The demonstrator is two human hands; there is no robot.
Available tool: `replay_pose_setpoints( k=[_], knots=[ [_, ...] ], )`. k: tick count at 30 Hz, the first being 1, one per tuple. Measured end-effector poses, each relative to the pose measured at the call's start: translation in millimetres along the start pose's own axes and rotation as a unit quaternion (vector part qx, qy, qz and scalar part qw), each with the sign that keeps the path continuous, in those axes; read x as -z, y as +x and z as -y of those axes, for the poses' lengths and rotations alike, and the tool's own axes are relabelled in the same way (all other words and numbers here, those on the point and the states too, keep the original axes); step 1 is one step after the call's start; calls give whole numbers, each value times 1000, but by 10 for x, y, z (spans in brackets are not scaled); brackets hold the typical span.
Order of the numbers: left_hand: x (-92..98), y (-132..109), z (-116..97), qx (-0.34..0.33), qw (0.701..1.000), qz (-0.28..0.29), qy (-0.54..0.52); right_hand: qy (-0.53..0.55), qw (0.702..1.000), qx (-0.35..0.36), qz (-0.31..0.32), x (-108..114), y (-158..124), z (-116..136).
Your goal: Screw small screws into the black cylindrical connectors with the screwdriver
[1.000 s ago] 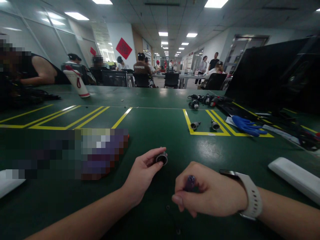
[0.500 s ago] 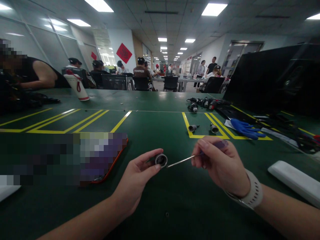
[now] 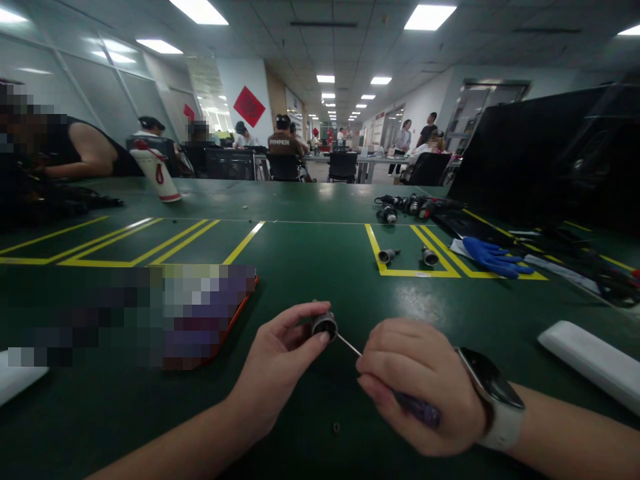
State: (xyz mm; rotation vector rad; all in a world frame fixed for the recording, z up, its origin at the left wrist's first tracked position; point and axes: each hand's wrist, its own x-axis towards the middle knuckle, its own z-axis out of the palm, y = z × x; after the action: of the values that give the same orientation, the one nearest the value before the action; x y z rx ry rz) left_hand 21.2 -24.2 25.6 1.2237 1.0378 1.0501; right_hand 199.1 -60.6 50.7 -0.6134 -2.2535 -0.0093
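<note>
Between the thumb and fingers of my left hand (image 3: 283, 357) is a small round metal part (image 3: 323, 325), its hollow end facing me. My right hand (image 3: 415, 383) is closed around the purple handle of a screwdriver (image 3: 349, 345). The thin shaft points up and left, and its tip is at the right rim of the metal part; whether it is inside or only touching I cannot tell. A tiny dark nut-like piece (image 3: 335, 428) lies on the table below my hands.
Two similar metal parts (image 3: 389, 256) lie inside a yellow-taped area of the green table (image 3: 310, 250). Blue gloves (image 3: 493, 257) and a white bar-shaped object (image 3: 590, 360) are at right. An orange-edged pouch (image 3: 240, 313), partly blurred, lies left; a white cup (image 3: 157, 175) stands behind.
My right hand has turned over and moved lower, so the screwdriver now slants up-left toward the metal part. My left hand holds the part in nearly the same place, slightly tilted.
</note>
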Motion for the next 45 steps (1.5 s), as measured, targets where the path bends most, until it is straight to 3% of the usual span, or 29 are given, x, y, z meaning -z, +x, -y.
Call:
replay_pose_setpoints(
  k=[6, 12, 29, 38, 40, 42, 45],
  knots=[
    [-20, -4, -6, -12, 1000, -12, 1, -68, 995, 57, 35, -54, 11, 42],
    [-29, -14, -17, -11, 1000, -20, 17, -103, 990, 94, 29, -117, -13, 63],
    [-31, 3, 18, -9, 1000, -18, 12, -134, 987, 85, -8, -179, -23, 136],
    [-25, 2, 13, -3, 1000, -15, 25, -99, 993, 69, -5, -154, -13, 173],
    [-9, 13, 23, -1, 999, -17, 29, -38, 999, 25, -2, -101, -5, 189],
    [8, 33, 27, 5, 999, -22, 32, 48, 996, -68, -15, -47, 5, 192],
    [26, 64, 24, 26, 999, -15, 36, 165, 961, -221, -10, -9, 21, 156]
  ],
)
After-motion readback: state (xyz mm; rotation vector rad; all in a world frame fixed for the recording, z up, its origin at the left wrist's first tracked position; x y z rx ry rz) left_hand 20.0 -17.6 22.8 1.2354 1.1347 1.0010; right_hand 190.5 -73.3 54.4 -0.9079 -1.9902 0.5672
